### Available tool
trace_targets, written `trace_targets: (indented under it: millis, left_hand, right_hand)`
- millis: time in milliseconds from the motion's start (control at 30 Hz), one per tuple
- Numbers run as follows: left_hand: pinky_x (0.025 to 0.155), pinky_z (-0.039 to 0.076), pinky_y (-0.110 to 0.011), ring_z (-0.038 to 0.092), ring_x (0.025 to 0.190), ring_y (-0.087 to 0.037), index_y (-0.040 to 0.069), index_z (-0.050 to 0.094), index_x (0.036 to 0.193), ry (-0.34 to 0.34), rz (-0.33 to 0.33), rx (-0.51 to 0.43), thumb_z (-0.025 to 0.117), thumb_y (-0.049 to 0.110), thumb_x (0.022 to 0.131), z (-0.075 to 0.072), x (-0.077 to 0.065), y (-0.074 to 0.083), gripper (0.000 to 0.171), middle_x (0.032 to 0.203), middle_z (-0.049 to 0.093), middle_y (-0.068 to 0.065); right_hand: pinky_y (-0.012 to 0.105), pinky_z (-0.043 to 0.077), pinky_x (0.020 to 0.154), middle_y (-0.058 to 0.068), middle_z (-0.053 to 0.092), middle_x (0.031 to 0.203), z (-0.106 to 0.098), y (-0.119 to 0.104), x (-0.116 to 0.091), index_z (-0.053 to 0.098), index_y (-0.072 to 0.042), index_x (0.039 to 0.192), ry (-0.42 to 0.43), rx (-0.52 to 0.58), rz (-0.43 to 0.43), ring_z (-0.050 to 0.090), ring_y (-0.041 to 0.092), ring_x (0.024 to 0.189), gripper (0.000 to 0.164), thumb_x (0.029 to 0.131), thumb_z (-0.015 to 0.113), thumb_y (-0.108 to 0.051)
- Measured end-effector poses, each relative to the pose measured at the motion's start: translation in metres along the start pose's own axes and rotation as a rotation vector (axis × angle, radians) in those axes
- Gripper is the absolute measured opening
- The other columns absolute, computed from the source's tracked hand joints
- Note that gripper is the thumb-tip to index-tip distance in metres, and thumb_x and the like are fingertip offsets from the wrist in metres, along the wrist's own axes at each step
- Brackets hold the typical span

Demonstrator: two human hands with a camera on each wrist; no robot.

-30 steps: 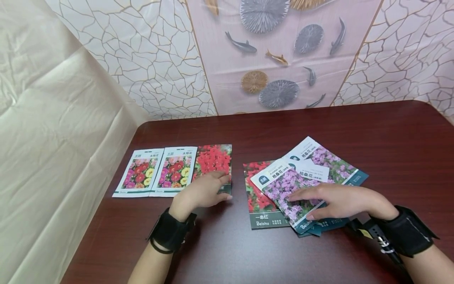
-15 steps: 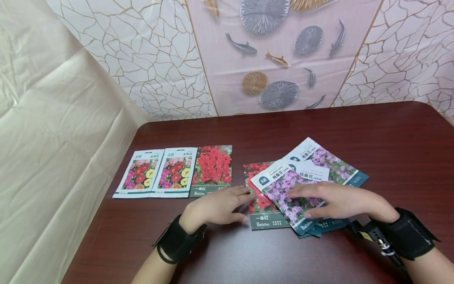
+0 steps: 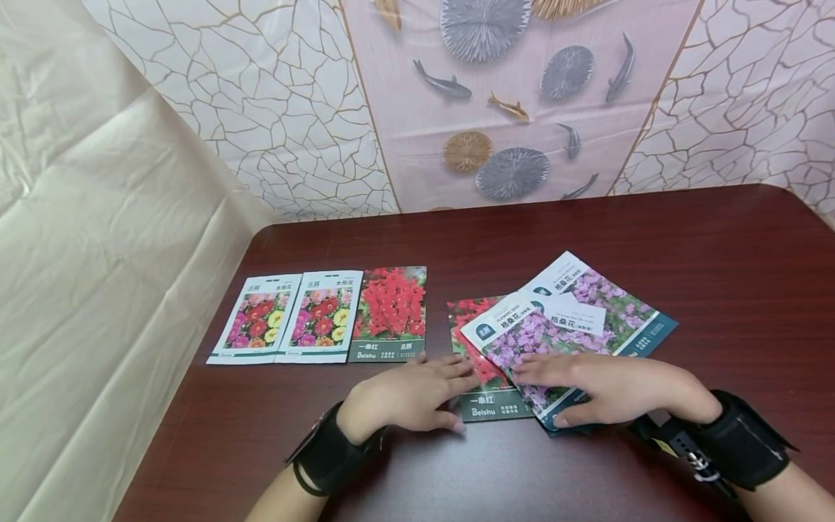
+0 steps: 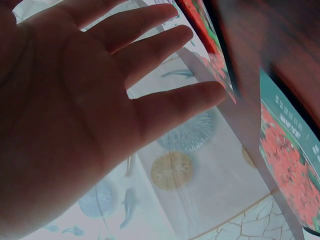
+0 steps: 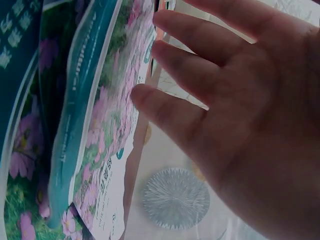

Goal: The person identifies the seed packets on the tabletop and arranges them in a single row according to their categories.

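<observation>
My left hand (image 3: 411, 395) is over the table, fingers extended toward the left edge of a red-flower seed packet (image 3: 491, 404); whether the fingertips touch it, I cannot tell. In the left wrist view its fingers (image 4: 150, 25) are nearly straight and nothing lies in the palm. My right hand (image 3: 613, 388) is on a fanned pile, its fingertips at the topmost purple-flower seed packet (image 3: 515, 337), which lies askew over the red one. Straight fingers (image 5: 170, 110) show in the right wrist view. Another purple-flower packet (image 3: 620, 297) pokes out behind, and more lie partly hidden beneath.
Left of the pile lie two white seed packets with mixed flowers (image 3: 257, 319) and another red-flower packet (image 3: 393, 304), side by side in a row. The dark wood table (image 3: 737, 275) meets a patterned cloth backdrop (image 3: 457, 181). A pale cloth (image 3: 130, 254) hangs at the left.
My left hand has come off the red-flower packet in the row and moved right, toward the pile. The right hand has shifted slightly toward me. The packets look unmoved.
</observation>
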State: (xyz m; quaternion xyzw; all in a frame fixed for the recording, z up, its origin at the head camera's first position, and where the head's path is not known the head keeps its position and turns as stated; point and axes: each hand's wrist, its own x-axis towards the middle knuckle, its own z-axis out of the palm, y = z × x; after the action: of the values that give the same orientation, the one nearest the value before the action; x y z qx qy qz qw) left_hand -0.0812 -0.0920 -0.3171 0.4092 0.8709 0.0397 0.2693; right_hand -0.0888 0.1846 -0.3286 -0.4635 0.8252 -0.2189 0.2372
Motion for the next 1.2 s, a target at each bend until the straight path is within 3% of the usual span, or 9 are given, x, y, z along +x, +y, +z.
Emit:
trace_targets:
  millis: [133, 267, 600, 833, 1100, 1200]
  left_hand:
    - [0.106, 0.017, -0.051, 0.012, 0.137, -0.013, 0.021, 0.029, 0.144, -0.054, -0.013, -0.029, 0.054, 0.041, 0.089, 0.001, 0.001, 0.004, 0.064, 0.149, 0.021, 0.002]
    - [0.106, 0.018, -0.051, 0.012, 0.136, -0.012, 0.021, 0.028, 0.144, -0.077, -0.011, 0.005, 0.053, 0.042, 0.089, 0.004, 0.003, 0.005, 0.064, 0.149, 0.02, 0.001]
    - [0.106, 0.019, -0.051, 0.018, 0.135, -0.012, 0.021, 0.03, 0.144, -0.083, -0.038, 0.02, 0.055, 0.041, 0.088, 0.009, 0.006, 0.005, 0.064, 0.149, 0.021, 0.004]
    - [0.105, 0.018, -0.052, 0.018, 0.135, -0.01, 0.021, 0.032, 0.143, -0.085, -0.053, 0.015, 0.056, 0.041, 0.088, 0.007, 0.006, 0.004, 0.063, 0.148, 0.023, 0.005]
    - [0.105, 0.018, -0.052, 0.019, 0.135, -0.011, 0.021, 0.03, 0.143, -0.094, -0.072, -0.002, 0.057, 0.04, 0.088, 0.006, 0.006, 0.004, 0.065, 0.148, 0.023, 0.005]
    - [0.106, 0.017, -0.052, 0.019, 0.135, -0.01, 0.021, 0.029, 0.144, -0.098, -0.082, -0.014, 0.057, 0.039, 0.087, 0.005, 0.006, 0.003, 0.066, 0.148, 0.023, 0.004]
  right_hand:
    - [0.054, 0.029, 0.098, 0.001, 0.039, 0.14, 0.002, 0.001, 0.001, 0.038, -0.013, 0.14, -0.042, 0.022, 0.022, 0.032, 0.034, 0.128, 0.06, 0.089, 0.056, -0.039]
    - [0.056, 0.027, 0.098, 0.002, 0.038, 0.141, 0.003, 0.001, 0.001, 0.037, -0.014, 0.14, -0.058, 0.04, 0.04, 0.031, 0.033, 0.129, 0.061, 0.089, 0.056, -0.039]
    - [0.055, 0.028, 0.098, 0.006, 0.041, 0.139, 0.002, 0.002, 0.002, 0.039, -0.008, 0.139, -0.067, 0.024, 0.088, 0.032, 0.034, 0.128, 0.06, 0.09, 0.055, -0.039]
    - [0.061, 0.022, 0.098, 0.007, 0.043, 0.137, -0.004, 0.005, 0.0, 0.042, -0.007, 0.137, -0.08, 0.08, 0.146, 0.032, 0.036, 0.128, 0.059, 0.09, 0.054, -0.041]
    - [0.046, 0.039, 0.094, 0.008, 0.046, 0.135, -0.01, 0.009, -0.006, 0.045, -0.004, 0.134, -0.055, 0.014, 0.151, 0.041, 0.03, 0.123, 0.06, 0.089, 0.054, -0.042]
    - [0.044, 0.04, 0.093, 0.008, 0.046, 0.134, -0.012, 0.011, -0.008, 0.046, -0.003, 0.133, -0.049, 0.017, 0.157, 0.042, 0.029, 0.122, 0.06, 0.089, 0.054, -0.043]
